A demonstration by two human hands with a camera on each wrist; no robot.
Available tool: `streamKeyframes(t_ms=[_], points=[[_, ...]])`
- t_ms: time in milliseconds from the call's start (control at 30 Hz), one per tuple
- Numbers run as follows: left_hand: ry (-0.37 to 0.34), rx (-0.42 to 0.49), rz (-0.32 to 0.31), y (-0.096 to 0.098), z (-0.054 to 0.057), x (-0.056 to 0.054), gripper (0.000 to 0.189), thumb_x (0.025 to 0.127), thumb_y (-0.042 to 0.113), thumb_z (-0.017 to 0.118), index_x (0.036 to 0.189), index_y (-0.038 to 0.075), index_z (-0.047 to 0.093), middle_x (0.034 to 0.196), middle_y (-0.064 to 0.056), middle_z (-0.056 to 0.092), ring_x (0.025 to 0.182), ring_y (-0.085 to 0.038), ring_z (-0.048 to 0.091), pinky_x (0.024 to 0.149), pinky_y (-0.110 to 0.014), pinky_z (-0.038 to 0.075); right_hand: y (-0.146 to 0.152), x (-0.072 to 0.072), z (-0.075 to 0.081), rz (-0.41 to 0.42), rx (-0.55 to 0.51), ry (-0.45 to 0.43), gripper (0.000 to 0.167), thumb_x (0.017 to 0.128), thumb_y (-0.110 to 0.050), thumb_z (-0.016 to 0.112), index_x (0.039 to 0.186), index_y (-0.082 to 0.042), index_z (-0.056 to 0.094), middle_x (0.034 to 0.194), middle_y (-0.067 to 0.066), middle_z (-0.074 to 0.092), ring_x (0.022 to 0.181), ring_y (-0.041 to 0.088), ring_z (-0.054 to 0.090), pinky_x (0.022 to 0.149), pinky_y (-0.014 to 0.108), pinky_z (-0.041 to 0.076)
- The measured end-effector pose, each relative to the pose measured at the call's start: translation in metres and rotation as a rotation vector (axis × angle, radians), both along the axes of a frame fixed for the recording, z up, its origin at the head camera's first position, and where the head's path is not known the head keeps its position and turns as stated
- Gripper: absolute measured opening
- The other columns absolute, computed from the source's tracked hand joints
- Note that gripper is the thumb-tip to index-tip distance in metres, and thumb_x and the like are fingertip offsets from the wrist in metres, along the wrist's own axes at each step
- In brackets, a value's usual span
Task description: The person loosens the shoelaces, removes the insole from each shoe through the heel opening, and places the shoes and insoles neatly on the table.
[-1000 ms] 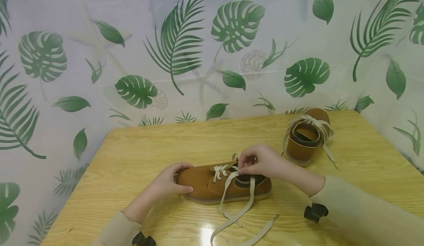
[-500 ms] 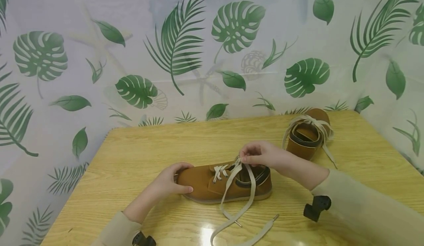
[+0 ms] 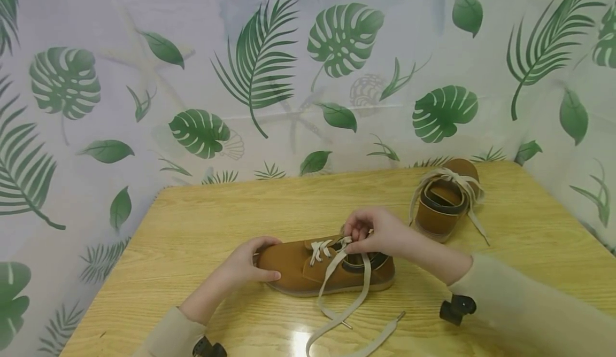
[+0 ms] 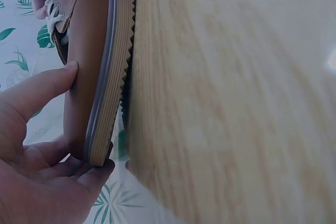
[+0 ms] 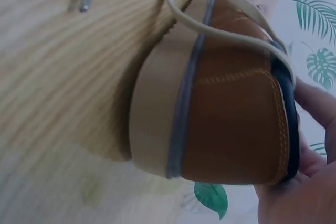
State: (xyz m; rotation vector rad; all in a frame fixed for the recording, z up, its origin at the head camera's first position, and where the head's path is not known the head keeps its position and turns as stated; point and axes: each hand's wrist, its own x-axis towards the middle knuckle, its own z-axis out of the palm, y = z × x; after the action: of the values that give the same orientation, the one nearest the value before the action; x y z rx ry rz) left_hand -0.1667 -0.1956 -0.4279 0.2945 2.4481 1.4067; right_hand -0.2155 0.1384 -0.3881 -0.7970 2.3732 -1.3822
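Observation:
A brown lace-up shoe [image 3: 291,263] stands on the table, toe to the left. My left hand [image 3: 243,263] grips its toe, and in the left wrist view the thumb presses the upper while the fingers [image 4: 97,174] reach round the toe end by the sole. Over the shoe's opening, my right hand [image 3: 377,231] pinches the cream shoelace [image 3: 369,277] near the top eyelets; its fingertips partly cover the lace there. Long lace ends hang down the shoe's near side onto the tabletop. The right wrist view shows the heel [image 5: 231,124], with the lace looping above it.
A second brown shoe [image 3: 440,218], its lace tied in a bow, stands at the table's back right, close behind my right forearm. A leaf-patterned cloth [image 3: 298,79] hangs behind the wooden table [image 3: 216,212]. One metal-tipped lace end [image 3: 385,334] lies near the front.
My right hand rose slightly with the lace half a second ago, and has come back down over the shoe's opening. The left hand and the shoe have stayed in place.

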Motion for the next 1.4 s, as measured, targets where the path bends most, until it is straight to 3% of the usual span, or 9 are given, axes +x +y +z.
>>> streamKeyframes(t_ms=[233,500,667,1033,1133,1267,1400], points=[[-0.012,0.014,0.003,-0.002,-0.001,0.000,0.063,0.089,0.002,0.084,0.146,0.002,0.056,0.143,-0.022,0.059,0.132,-0.040,0.060,0.101,-0.043,0.062,-0.003,0.004,0.000,-0.059,0.053,0.061,0.008,0.093,-0.009,0.080,0.090,-0.006,0.073,0.081,0.000,0.063,0.077,0.014,0.056,0.067,0.023,0.049],[-0.012,0.015,-0.001,-0.002,0.000,0.000,0.063,0.089,0.002,0.084,0.146,0.001,0.056,0.143,-0.022,0.059,0.132,-0.040,0.060,0.102,-0.043,0.061,-0.002,0.003,0.002,-0.053,0.034,0.009,0.011,0.100,-0.011,0.071,0.097,0.000,0.072,0.082,0.002,0.064,0.071,0.010,0.054,0.061,0.022,0.049],[-0.022,0.016,0.001,-0.002,0.003,0.000,0.064,0.089,0.002,0.084,0.147,0.001,0.055,0.145,-0.023,0.058,0.133,-0.041,0.059,0.103,-0.044,0.061,0.002,0.004,0.001,-0.004,-0.007,-0.011,0.012,0.107,-0.009,0.062,0.102,0.001,0.065,0.086,0.005,0.062,0.073,0.010,0.055,0.063,0.023,0.053],[-0.044,0.032,0.007,-0.001,0.007,0.003,0.064,0.090,0.001,0.083,0.148,0.002,0.055,0.148,-0.023,0.056,0.135,-0.042,0.058,0.104,-0.045,0.061,0.008,-0.004,0.005,0.059,-0.091,-0.218,0.025,0.116,-0.015,0.042,0.107,0.004,0.055,0.089,0.003,0.050,0.082,0.013,0.050,0.076,0.022,0.057],[-0.046,0.033,0.007,-0.001,0.008,0.003,0.064,0.090,0.001,0.083,0.148,0.002,0.055,0.148,-0.023,0.056,0.136,-0.043,0.058,0.103,-0.044,0.061,0.008,-0.004,0.005,0.062,-0.096,-0.231,0.025,0.116,-0.015,0.042,0.108,0.004,0.055,0.089,0.003,0.050,0.081,0.013,0.050,0.075,0.021,0.057],[-0.045,0.026,0.010,-0.001,0.008,0.003,0.065,0.090,0.002,0.083,0.148,0.002,0.055,0.148,-0.023,0.056,0.136,-0.044,0.057,0.104,-0.045,0.061,0.007,-0.003,0.005,0.086,-0.093,-0.164,0.024,0.115,-0.013,0.045,0.104,0.005,0.057,0.086,0.002,0.051,0.079,0.011,0.052,0.074,0.021,0.058],[-0.040,0.021,0.008,-0.001,0.008,0.002,0.065,0.090,0.002,0.083,0.148,0.002,0.055,0.148,-0.023,0.056,0.136,-0.043,0.057,0.104,-0.045,0.060,0.007,0.001,0.004,0.092,-0.076,-0.060,0.016,0.107,-0.010,0.063,0.098,0.002,0.059,0.085,0.001,0.054,0.079,0.009,0.054,0.070,0.021,0.055]])
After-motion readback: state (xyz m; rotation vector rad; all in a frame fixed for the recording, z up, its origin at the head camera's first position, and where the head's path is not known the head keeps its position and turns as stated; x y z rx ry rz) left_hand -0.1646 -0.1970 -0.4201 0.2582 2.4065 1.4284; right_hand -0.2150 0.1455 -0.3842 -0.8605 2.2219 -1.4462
